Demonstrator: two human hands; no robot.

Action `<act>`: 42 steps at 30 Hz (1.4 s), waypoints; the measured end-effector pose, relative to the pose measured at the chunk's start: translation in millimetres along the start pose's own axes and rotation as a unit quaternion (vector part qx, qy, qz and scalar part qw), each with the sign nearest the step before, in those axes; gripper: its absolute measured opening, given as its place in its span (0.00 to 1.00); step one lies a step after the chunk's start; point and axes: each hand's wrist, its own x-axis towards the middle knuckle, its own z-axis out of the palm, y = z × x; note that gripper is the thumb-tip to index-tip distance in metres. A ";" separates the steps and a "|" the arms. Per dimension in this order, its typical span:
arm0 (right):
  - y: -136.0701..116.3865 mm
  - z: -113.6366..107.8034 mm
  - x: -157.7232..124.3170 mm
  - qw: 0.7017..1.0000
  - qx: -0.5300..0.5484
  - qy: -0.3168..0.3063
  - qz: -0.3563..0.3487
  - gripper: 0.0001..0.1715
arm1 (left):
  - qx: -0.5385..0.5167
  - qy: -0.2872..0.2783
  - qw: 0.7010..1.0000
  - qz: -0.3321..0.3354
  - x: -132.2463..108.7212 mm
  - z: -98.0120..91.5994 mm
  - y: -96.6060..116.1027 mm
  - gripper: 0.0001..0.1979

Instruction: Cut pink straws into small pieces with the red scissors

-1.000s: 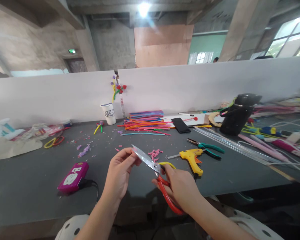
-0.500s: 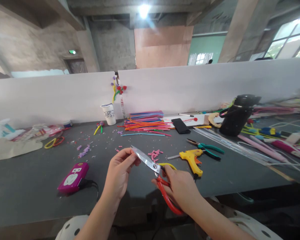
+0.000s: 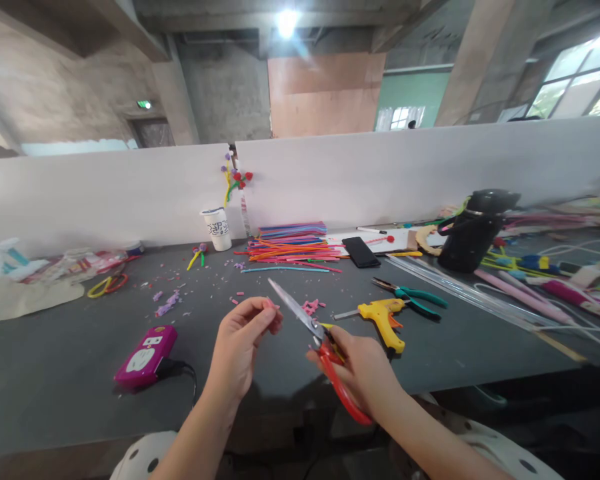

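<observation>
My right hand (image 3: 363,370) grips the red and yellow handles of a pair of scissors (image 3: 314,337), whose closed steel blades point up and to the left. My left hand (image 3: 240,343) is held just left of the blades, thumb and fingers pinched on a tiny pink piece (image 3: 270,305). Both hands hover above the near edge of the dark grey table (image 3: 70,373). A small heap of pink cut bits (image 3: 311,307) lies on the table just beyond the blades.
A yellow glue gun (image 3: 383,318) and green-handled pliers (image 3: 415,296) lie right of the hands. A magenta power strip (image 3: 145,347) sits at the left. Coloured sticks (image 3: 293,248), a phone (image 3: 361,251), a paper cup (image 3: 218,228) and a black jug (image 3: 473,230) stand farther back.
The scissors have drawn away from my left fingers to the right, and their blades have tilted more upright. My left hand stays in place, still pinched.
</observation>
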 end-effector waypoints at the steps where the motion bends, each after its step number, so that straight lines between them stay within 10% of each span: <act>1: -1.1 -0.4 1.6 0.997 0.071 -0.006 0.014 0.17 | 0.009 -0.015 1.000 -0.012 -0.8 1.3 -0.1 0.02; 10: -9.2 -9.1 19.4 0.884 0.445 -0.091 0.110 0.11 | 0.146 -0.148 0.971 -0.114 -8.2 15.6 -15.5 0.02; 23: -9.0 -1.1 18.7 0.873 0.459 -0.120 0.116 0.08 | -0.043 -0.173 0.958 -0.226 -11.4 18.9 -30.3 0.11; 42: -15.1 -9.8 25.1 0.862 0.484 -0.050 0.146 0.06 | 0.102 -0.108 0.984 -0.099 -9.6 18.1 -25.9 0.05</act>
